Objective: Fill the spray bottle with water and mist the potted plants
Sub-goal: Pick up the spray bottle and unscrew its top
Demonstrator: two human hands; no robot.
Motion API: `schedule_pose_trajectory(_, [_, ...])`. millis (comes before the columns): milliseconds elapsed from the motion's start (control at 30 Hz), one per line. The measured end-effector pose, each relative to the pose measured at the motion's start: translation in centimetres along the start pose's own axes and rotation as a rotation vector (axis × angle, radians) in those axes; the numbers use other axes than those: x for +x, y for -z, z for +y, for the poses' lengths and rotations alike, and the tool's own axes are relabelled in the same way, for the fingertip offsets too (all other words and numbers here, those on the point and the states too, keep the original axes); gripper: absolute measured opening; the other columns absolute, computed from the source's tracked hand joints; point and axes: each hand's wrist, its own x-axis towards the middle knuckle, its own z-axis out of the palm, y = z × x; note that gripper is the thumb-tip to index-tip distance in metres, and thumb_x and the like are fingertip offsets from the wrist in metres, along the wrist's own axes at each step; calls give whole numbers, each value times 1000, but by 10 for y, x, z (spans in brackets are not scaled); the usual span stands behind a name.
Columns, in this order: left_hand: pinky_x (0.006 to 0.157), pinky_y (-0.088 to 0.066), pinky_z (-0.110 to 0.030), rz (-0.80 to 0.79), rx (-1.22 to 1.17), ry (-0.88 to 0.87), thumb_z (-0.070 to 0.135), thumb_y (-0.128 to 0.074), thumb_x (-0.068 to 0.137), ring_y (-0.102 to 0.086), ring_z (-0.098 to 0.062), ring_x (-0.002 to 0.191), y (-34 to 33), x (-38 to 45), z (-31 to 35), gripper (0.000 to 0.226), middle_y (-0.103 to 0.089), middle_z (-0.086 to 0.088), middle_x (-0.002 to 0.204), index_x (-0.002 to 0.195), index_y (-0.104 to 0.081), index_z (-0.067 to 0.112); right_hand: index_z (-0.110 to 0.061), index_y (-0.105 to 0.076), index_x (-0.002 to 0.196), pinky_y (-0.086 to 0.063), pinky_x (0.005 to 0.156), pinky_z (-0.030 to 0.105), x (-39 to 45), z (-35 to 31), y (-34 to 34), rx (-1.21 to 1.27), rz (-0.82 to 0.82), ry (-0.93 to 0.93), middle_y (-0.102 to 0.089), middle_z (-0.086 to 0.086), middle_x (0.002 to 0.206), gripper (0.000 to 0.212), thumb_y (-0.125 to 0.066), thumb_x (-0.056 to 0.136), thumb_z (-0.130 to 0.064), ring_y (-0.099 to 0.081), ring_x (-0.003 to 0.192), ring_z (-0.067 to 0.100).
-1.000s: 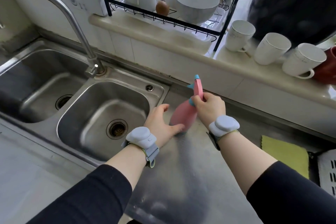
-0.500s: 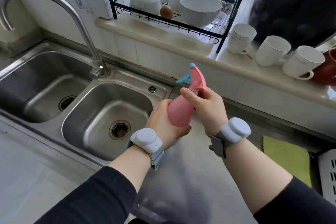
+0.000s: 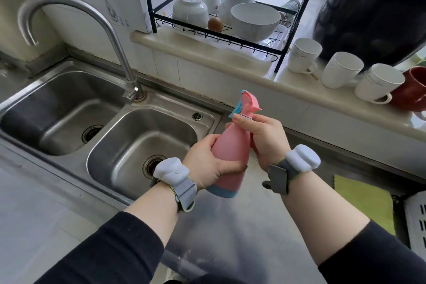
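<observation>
**Operator:** Holding the spray bottle [image 3: 228, 157] in both hands, as the head view shows. Why two?

**Technician:** The left hand [image 3: 207, 163] has its fingers curled round the pink body, which would keep the bottle from turning. The right hand [image 3: 265, 138] has its fingers wrapped about the neck, just under the spray head [image 3: 247, 104]. That split suits unscrewing: one hand braces, the other twists. This is a judgement; no thread is visible.

**Operator:** Where is the bottle?

**Technician:** Lifted clear of the steel counter [image 3: 242, 226], roughly upright, leaning slightly, just beside the right-hand sink basin [image 3: 129, 145]. The tap [image 3: 76, 14] arches over the left basin, well apart, with no water seen running.

**Operator:** Progress?

**Technician:** Early. The head is on and filling is not yet begun. No potted plants appear in this view.
</observation>
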Motion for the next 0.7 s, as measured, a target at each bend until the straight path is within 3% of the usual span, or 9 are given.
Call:
schedule_pose_trajectory(100, [91, -53, -45, -150, -229, 59, 35, -85, 41, -68, -27, 93, 5, -3, -4, 76, -72, -12, 105, 111, -64, 14, -2, -72, 85, -55, 79, 42, 0, -2, 4, 120, -167, -86, -72, 22, 96, 22, -75, 72, -20, -66, 85, 30])
schedule_pose_trajectory(167, [93, -52, -47, -173, -260, 64, 34, -86, 42, -67, -28, 94, 6, -5, -6, 76, -71, -14, 106, 111, -65, 10, -4, -71, 90, -56, 80, 38, 1, -2, 6, 206, -254, -119, -71, 19, 101, 20, -72, 75, -18, -67, 89, 27])
schedule_pose_trajectory(267, [87, -56, -40, -53, -98, 22, 46, -82, 37, -69, -21, 93, 4, -4, -3, 75, -73, -2, 99, 106, -65, 24, 2, -66, 100, -51, 75, 35, 0, 0, 3, 183, -183, -86, -65, 17, 91, 36, -75, 72, -20, -62, 78, 24])
schedule_pose_trajectory(333, [78, -56, -30, 24, 47, 3, 55, -75, 35, -67, -11, 86, 2, -6, -1, 75, -70, 9, 93, 105, -61, 32, 5, -66, 93, -44, 72, 38, -1, 0, 0, 118, -82, -59, -57, 16, 85, 45, -82, 63, -25, -53, 76, 24])
schedule_pose_trajectory(400, [70, -52, -24, 49, 95, 4, 59, -72, 34, -65, -6, 82, 1, -7, -1, 76, -67, 12, 90, 104, -58, 36, -3, -66, 77, -45, 66, 34, 1, 1, 2, 96, -5, -30, -58, 13, 76, 24, -83, 66, -16, -53, 71, 23])
schedule_pose_trajectory(467, [65, -50, -22, 62, 97, 15, 59, -74, 35, -64, -5, 80, 1, -8, -2, 73, -66, 13, 89, 102, -58, 36, -3, -66, 80, -52, 63, 28, 1, 1, 5, 162, -12, -23, -65, 11, 75, 13, -77, 72, -5, -61, 68, 21])
schedule_pose_trajectory(633, [61, -46, -20, 90, 123, 17, 56, -76, 41, -64, -4, 78, -1, -10, -2, 67, -67, 13, 87, 103, -60, 34, 0, -66, 99, -54, 80, 39, -1, 3, 2, 87, -6, -28, -68, 15, 90, 33, -79, 72, -12, -64, 80, 24])
schedule_pose_trajectory(700, [66, -50, -23, 93, 114, 25, 55, -77, 42, -65, -8, 81, -2, -12, -1, 69, -67, 11, 90, 104, -59, 33, -2, -68, 92, -56, 79, 39, -1, 2, 2, 137, -23, -44, -71, 13, 83, 19, -75, 75, -6, -66, 77, 24])
